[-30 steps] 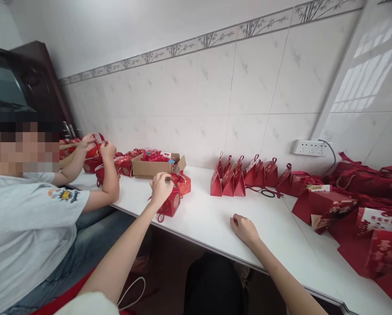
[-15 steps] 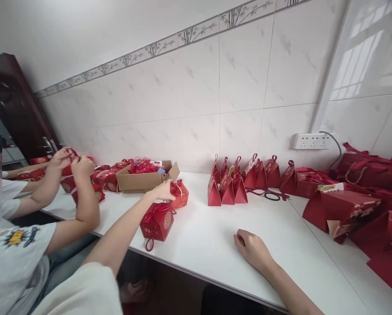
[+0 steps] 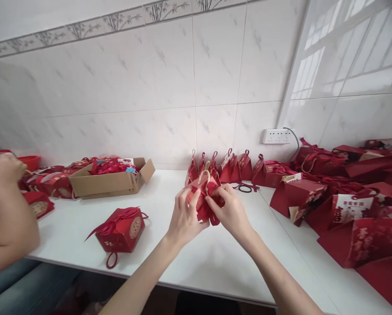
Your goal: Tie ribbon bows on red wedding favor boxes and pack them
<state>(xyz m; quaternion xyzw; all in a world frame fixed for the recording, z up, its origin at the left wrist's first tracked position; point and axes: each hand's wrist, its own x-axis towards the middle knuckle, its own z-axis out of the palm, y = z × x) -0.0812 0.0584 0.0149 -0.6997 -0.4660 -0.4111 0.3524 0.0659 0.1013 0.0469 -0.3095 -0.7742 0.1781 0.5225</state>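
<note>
Where the gold cord (image 3: 204,174) loops upward: a small red box (image 3: 202,204) sits between the left hand (image 3: 186,214) and the right hand (image 3: 230,208), over the white counter (image 3: 215,267); whether its base touches the surface is hidden.
Left grip: closed around the box's left side, fingers bent over the front, thumb pointing up.
Right grip: thumb and fingertips pinching the red ribbon (image 3: 218,200) on the box's right side.
Bowed box: a red six-sided box (image 3: 120,229) rests left of the left hand, near the counter's front edge, with a ribbon bow on top, a round gold emblem (image 3: 135,228) on one side and a dark red loop (image 3: 111,260) hanging at the front.
Carton: an open cardboard carton (image 3: 104,186) near the wall, filled with red ribbons (image 3: 112,166), its right flap folded out.
Pointed bags: a cluster of upright red bags (image 3: 227,169) behind the hands, each topped by a loop.
Black ring: the ring (image 3: 245,188) lies flat just in front of them.
Right-side heap: red packages (image 3: 340,197), one bearing a white card (image 3: 351,206).
Neighbour: another person's forearm (image 3: 14,218) is raised at the far left, beside red boxes (image 3: 40,203).
Wall: a white socket strip (image 3: 276,136) with a cable.
</note>
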